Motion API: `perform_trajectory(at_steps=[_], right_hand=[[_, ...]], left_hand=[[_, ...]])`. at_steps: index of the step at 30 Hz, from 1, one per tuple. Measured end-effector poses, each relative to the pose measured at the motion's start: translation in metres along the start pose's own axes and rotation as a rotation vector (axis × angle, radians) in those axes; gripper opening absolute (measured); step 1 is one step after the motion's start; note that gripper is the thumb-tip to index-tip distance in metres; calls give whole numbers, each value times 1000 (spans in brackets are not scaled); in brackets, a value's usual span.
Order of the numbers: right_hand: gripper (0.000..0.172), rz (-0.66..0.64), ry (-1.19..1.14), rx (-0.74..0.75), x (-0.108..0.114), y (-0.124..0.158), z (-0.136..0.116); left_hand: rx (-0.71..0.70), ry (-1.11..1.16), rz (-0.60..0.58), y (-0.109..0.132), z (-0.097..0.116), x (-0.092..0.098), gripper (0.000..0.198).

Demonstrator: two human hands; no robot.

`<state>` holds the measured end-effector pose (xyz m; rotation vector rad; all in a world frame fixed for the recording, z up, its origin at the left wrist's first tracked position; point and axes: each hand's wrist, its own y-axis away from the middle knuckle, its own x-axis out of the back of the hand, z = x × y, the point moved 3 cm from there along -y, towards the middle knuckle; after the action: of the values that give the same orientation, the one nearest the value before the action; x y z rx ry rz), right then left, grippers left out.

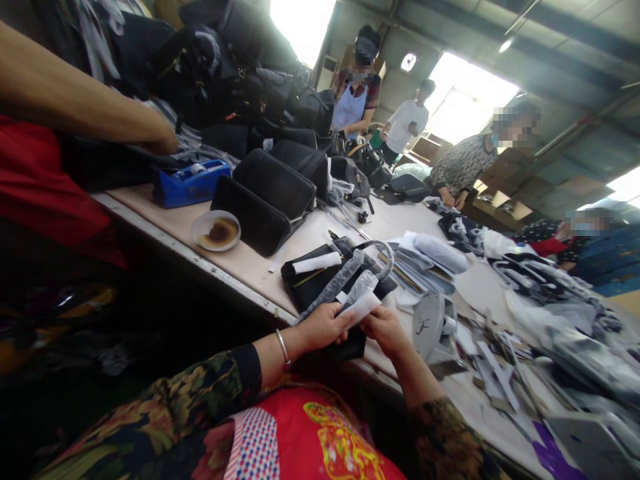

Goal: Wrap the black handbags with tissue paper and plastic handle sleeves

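A black handbag (pixel 310 288) lies at the table's front edge, in front of me. Its handles (pixel 336 285) are wrapped in clear plastic film. My left hand (pixel 323 330) is closed, its thumb pressing a white strip of wrapping material (pixel 361 308) beside a wrapped handle. At the strip's right end, the fingers of my right hand (pixel 387 331) are pinched together on it. Part of the fingertips of both hands is hidden. A second white piece (pixel 317 263) rests across the bag.
A blue tape dispenser (pixel 193 183) and a small bowl of brown stuff (pixel 216 231) stand left, near black bags (pixel 275 180). A co-worker's arm (pixel 90 100) reaches in at left. A grey-white tape dispenser (pixel 434 325) and scraps (pixel 493 373) lie right. Several people work beyond.
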<state>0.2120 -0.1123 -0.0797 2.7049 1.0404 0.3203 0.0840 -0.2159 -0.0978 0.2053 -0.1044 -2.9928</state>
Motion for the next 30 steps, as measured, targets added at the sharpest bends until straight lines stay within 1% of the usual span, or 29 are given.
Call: perform_trajectory(at_steps=[4,6,9,12,14,17,19,21,24,26,27,28,30], right_hand=[[37,-34,-14,17,4,0,3],[31,15,15,22,4,-2,5],[23,118,122,45,4,-5,3],[22,159,238,83,2,-5,-2],[23,174,272,93,1,-2,-5],[28,139,247,49,5,9,-6],[36,63,220,18,13,20,-7],[42,-27,215,39,26,34,-12],[50,-167,331,130,44,55,-27],[61,-241,514,220,50,66,-38],[62,-260,618,289,49,69,-44],[57,-263,716,379,47,71,-50],[37,-241,893,585,38,70,-63]], left_hand=[[6,42,21,0,2,-2,54],[6,37,33,-1,2,-3,52],[-2,-6,59,-1,2,-4,50],[0,-18,100,0,1,-4,49],[5,0,114,-1,-2,-4,47],[21,44,128,-4,-7,-4,45],[53,82,136,-7,-9,-5,44],[87,119,139,-8,-10,-5,44],[110,156,138,-10,-9,-5,44],[125,173,135,-10,-7,-5,45],[136,178,130,-10,-7,-6,45],[146,179,128,-10,-6,-6,44],[158,158,135,-10,-5,-7,42]])
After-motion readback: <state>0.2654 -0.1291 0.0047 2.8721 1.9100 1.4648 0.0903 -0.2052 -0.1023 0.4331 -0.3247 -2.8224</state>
